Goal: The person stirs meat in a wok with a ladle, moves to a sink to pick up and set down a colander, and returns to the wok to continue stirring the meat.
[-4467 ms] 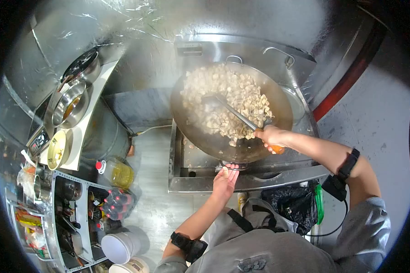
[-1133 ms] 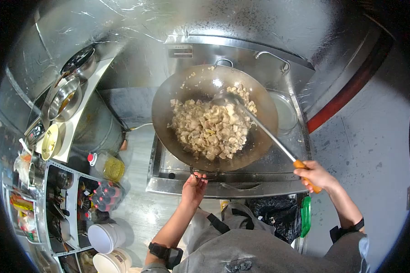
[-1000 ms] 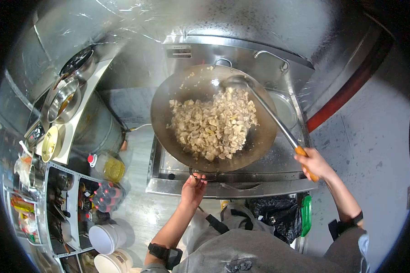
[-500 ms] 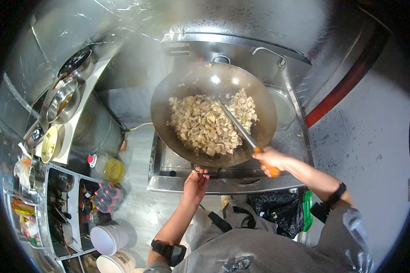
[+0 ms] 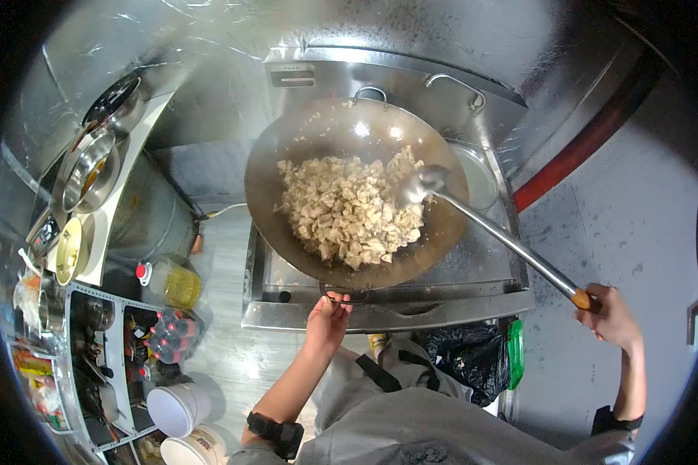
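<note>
Sitting over the steel stove [image 5: 388, 319], the wide wok [image 5: 442, 225] holds a heap of pale chopped pieces [image 5: 349, 209]. Its metal wall looks stiff, and with this load it is probably heavy and awkward to tip; the near loop handle [image 5: 346, 299] and the far loop handle [image 5: 371, 91] are the sensible holds. The pieces look soft, likely slick and easy to break up.

The long-handled ladle [image 5: 512, 245] lies with its head at the right edge of the heap. Its metal shaft should be rigid and its head may drag when full; the wooden grip [image 5: 584, 300] is the place to take it. The right hand [image 5: 614, 318] is wrapped around the end of that grip. The left hand [image 5: 327, 325] pinches the near loop handle between thumb and fingers.

Behind the wok, a small plate [image 5: 293, 75] on the back panel bears marks too small to read. Leftward, no brand is legible on the red-capped oil bottle [image 5: 180, 285] or the dark bottles [image 5: 172, 335].
</note>
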Demonstrator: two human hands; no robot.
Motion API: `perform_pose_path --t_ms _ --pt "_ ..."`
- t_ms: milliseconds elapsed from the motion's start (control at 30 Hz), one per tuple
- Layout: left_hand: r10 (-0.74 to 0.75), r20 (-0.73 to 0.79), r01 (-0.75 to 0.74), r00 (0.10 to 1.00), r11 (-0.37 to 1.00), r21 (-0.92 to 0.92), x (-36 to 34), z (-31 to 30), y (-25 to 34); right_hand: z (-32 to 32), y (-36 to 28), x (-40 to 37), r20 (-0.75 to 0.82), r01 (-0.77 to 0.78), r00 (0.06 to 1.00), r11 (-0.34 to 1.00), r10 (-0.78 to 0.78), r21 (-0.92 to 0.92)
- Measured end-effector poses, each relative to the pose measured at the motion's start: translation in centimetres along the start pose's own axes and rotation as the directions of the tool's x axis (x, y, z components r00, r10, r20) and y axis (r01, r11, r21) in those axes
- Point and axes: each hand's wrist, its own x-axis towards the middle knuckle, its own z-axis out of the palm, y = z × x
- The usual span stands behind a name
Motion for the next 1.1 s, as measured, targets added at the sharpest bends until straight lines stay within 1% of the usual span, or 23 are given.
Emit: perform_pose_path --t_ms 67,100,133,167,200,233,300,367,433,500,567,633,667,700,733,767,833,933,967,1033,1067,1100 --pt "-0.010 -0.023 0.010 1.000 1.000 -0.003 0.0 0.3 0.1 -1.1 0.9 -0.7 -0.064 0.095 0.991 0.952 -0.118 -0.290" --pt "-0.020 -0.046 0.020 0.999 1.000 -0.005 0.0 0.3 0.1 -1.4 0.4 -1.0 -0.062 0.091 0.992 0.953 -0.113 -0.289" --pt "-0.024 -0.047 0.024 0.999 1.000 -0.004 0.1 0.2 0.1 -1.7 -0.3 -1.3 -0.038 0.052 0.997 0.941 -0.068 -0.334" --pt "-0.019 -0.018 0.019 1.000 1.000 -0.006 0.2 -0.1 0.0 -1.8 -0.7 -1.3 -0.017 0.014 1.000 0.925 -0.022 -0.379" --pt "-0.014 0.011 0.014 1.000 1.000 -0.009 0.2 -0.2 0.0 -1.8 -0.1 -1.1 0.012 0.093 0.995 0.933 -0.095 -0.348" --pt "-0.019 0.010 0.019 1.000 1.000 -0.008 0.2 -0.2 0.0 -1.4 -0.5 -0.4 0.013 0.090 0.996 0.934 -0.091 -0.347" --pt "-0.036 -0.027 0.035 0.999 0.999 -0.023 0.0 -0.2 0.0 -0.2 -3.6 1.8 0.266 0.110 0.964 0.932 -0.016 -0.344" --pt "-0.031 -0.036 0.029 0.999 0.999 -0.039 0.0 0.0 -0.2 2.9 -6.6 5.3 0.410 -0.031 0.889 0.920 0.204 -0.391" --pt "-0.010 -0.049 0.007 0.999 0.999 -0.052 0.1 0.2 -0.5 6.0 -5.4 9.7 0.470 0.026 0.878 0.973 0.087 -0.230" --pt "0.018 -0.013 -0.019 1.000 0.997 -0.074 0.3 0.0 -0.8 10.0 -5.1 12.9 0.346 0.183 0.932 0.965 -0.109 -0.189" --pt "0.031 -0.025 -0.032 0.999 0.997 -0.065 0.2 -0.1 -0.8 13.4 -6.2 16.7 0.314 0.146 0.946 0.966 -0.073 -0.215" --pt "0.015 -0.069 -0.015 0.998 1.000 0.008 0.0 0.2 -0.4 16.6 -5.9 20.1 0.269 0.094 0.958 0.995 -0.096 0.020" --pt "0.022 -0.061 -0.021 0.998 1.000 0.010 0.0 0.4 -0.4 17.1 -6.0 20.5 0.328 0.025 0.940 0.977 -0.095 0.211" --pt "0.021 -0.069 -0.020 0.997 1.000 0.022 -0.2 0.4 -0.4 17.2 -6.3 20.1 0.388 -0.059 0.916 0.920 -0.105 0.388" --pt "0.020 -0.077 -0.017 0.997 0.999 0.039 -0.1 0.3 -0.3 16.4 -6.3 19.1 0.482 -0.195 0.869 0.816 -0.113 0.544" --pt "0.023 -0.074 -0.020 0.997 0.999 0.047 -0.1 0.1 -0.3 15.7 -5.5 18.5 0.479 -0.193 0.869 0.812 -0.119 0.551" --pt "0.050 -0.046 -0.048 0.998 0.998 0.049 0.2 -0.5 -0.5 13.8 -2.5 17.7 0.638 -0.364 0.742 0.678 -0.204 0.639" --pt "0.053 -0.066 -0.052 0.996 0.998 0.022 0.2 -0.4 -0.7 10.6 0.8 15.4 0.668 -0.476 0.713 0.553 -0.212 0.684" --pt "0.053 -0.066 -0.051 0.996 0.998 0.029 0.1 -0.5 -0.7 10.2 0.8 15.0 0.668 -0.478 0.712 0.548 -0.215 0.687" --pt "0.061 -0.099 -0.052 0.993 0.994 0.093 0.2 -0.5 -0.7 9.6 0.5 14.5 0.462 -0.230 0.855 0.624 -0.238 0.747" --pt "0.061 -0.092 -0.051 0.994 0.993 0.102 0.3 -0.4 -0.8 10.2 0.3 15.8 0.373 -0.093 0.886 0.683 -0.276 0.725" --pt "0.063 -0.097 -0.055 0.993 0.995 0.083 0.3 -0.5 -0.8 11.0 -0.2 17.5 0.321 -0.034 0.899 0.680 -0.300 0.732"
